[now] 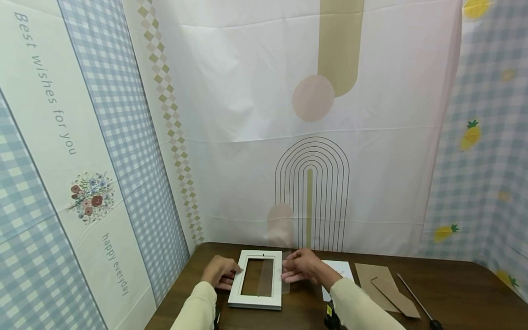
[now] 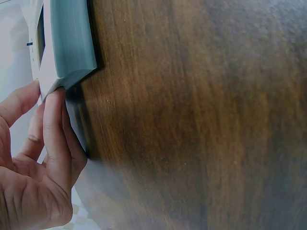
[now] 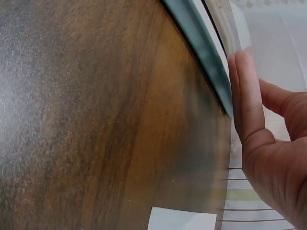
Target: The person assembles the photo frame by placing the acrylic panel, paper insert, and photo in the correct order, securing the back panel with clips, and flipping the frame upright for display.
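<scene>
A white picture frame (image 1: 255, 301) lies on the dark wooden table, its rectangular opening showing the wood below. At its left side my left hand (image 1: 221, 270) grips the frame's edge, thumb on top and fingers against the side wall, as the left wrist view shows at the frame corner (image 2: 72, 52). A clear, thin sheet (image 1: 286, 288) overlaps the right half of the frame and sticks out past its right side. My right hand (image 1: 304, 267) pinches this sheet by its right part, beside the frame; its fingers (image 3: 249, 91) are fairly straight in the right wrist view.
Right of my right hand lies a white card (image 1: 337, 267), partly hidden by the forearm. Farther right are a brown backing board (image 1: 373, 273) with a narrow leg piece on it and a screwdriver (image 1: 417, 297). A patterned cloth (image 1: 247, 183) hangs behind the table.
</scene>
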Motion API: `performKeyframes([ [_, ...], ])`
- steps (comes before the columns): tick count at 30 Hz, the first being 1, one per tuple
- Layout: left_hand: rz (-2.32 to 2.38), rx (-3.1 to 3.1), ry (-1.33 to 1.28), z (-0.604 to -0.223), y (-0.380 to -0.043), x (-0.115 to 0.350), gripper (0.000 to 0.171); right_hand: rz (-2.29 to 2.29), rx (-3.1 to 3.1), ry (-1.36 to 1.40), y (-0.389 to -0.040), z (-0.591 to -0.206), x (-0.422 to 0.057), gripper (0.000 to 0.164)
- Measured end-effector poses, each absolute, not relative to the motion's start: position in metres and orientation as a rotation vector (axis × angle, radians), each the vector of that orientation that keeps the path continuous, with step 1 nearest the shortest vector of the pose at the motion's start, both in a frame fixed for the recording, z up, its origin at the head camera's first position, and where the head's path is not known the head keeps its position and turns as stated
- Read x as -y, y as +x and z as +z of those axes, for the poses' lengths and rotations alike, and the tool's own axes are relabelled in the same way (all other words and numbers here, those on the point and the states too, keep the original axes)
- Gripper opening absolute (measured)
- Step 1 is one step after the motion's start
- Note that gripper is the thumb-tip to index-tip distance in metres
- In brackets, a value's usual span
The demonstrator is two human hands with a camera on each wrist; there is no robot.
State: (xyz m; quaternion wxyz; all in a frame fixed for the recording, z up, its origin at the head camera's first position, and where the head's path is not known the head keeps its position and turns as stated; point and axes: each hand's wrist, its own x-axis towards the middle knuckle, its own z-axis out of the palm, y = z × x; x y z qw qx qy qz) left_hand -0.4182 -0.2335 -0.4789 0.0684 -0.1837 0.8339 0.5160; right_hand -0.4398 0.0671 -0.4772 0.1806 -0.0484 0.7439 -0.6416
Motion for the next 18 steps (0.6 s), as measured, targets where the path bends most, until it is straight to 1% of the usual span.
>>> performKeyframes([
  [4, 1.554, -2.509, -0.552, -0.4783, -0.4183, 0.2337, 0.020, -1.738, -2.264, -0.142, -0.4361, -0.4781, -0.0649, 0.028],
  [11, 1.561, -2.513, -0.538, -0.4769, -0.4185, 0.2340, 0.020, -1.662, -2.409, -0.160, -0.4323, -0.4773, -0.0618, 0.038],
  [18, 1.557, -2.506, -0.548, -0.4798, -0.4172, 0.2331, 0.019, -1.629, -2.406, -0.225, -0.4302, -0.4780, -0.0568, 0.037],
])
